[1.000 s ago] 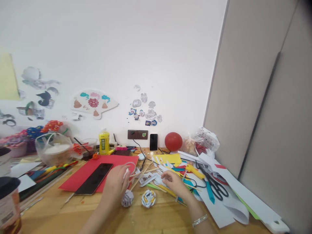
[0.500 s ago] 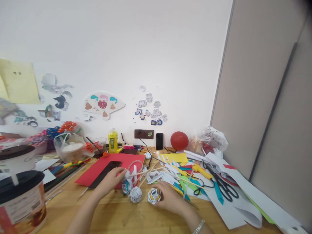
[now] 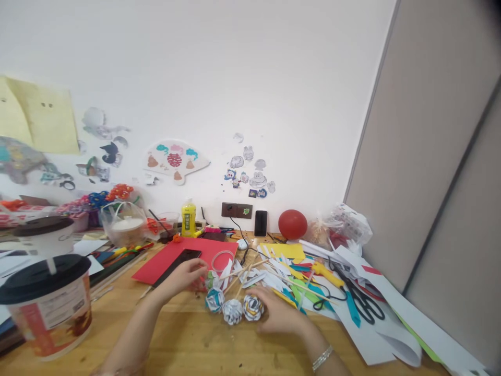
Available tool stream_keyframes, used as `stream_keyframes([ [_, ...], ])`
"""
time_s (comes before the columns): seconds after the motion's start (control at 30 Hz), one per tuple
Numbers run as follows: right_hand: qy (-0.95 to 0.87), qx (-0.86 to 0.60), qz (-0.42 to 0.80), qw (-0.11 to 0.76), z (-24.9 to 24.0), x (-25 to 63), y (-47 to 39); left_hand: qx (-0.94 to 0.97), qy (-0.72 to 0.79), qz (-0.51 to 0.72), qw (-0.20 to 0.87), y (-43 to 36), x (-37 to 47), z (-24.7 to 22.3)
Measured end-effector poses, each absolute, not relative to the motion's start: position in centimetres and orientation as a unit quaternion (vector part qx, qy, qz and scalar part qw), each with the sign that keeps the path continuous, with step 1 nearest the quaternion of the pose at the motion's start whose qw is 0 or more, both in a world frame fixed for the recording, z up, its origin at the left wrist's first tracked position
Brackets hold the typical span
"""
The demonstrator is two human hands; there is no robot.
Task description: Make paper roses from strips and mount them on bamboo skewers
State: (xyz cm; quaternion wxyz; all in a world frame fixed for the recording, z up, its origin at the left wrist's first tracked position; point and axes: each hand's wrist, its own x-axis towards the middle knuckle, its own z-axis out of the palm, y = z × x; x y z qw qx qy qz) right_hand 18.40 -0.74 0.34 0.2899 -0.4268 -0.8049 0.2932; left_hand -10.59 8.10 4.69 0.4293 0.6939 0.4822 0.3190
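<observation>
Three crumpled or strip-wrapped paper balls rest side by side on the wooden table: a blue-and-white ball (image 3: 214, 300), a white ball (image 3: 233, 312) and a yellow-and-white ball (image 3: 253, 308). Thin wooden sticks (image 3: 245, 277) extend behind them. My left hand (image 3: 190, 275) hovers just left of the blue-and-white ball, fingers parted and curved, with nothing seen in it. Beside the yellow-and-white ball is my right hand (image 3: 279, 313), its forefinger and thumb apart around the ball's right side. Whether they touch it is unclear.
A red sheet (image 3: 156, 266) with a dark phone (image 3: 180, 263) lies left. Paper scraps, a yellow glue gun (image 3: 327, 274) and black scissors (image 3: 362, 303) crowd the right. A lidded cup (image 3: 50, 308) stands front left. A red balloon (image 3: 293, 224) is by the wall.
The blue-and-white and white balls have shifted right, closer to the yellow-and-white one. My left hand has drawn back leftward from the balls, and my right hand has loosened. The view has shifted slightly.
</observation>
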Motion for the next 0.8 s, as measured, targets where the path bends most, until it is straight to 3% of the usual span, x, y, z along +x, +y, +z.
stream_keyframes([
  [0.4,-0.784,-0.472,0.250,0.316,0.4,17.8,-0.8,0.693,0.493,0.380,0.363,10.1,-11.4,2.9],
  [0.8,-0.810,-0.435,0.283,0.272,1.7,18.1,-1.8,0.734,0.453,0.297,0.410,8.9,-10.6,2.5],
])
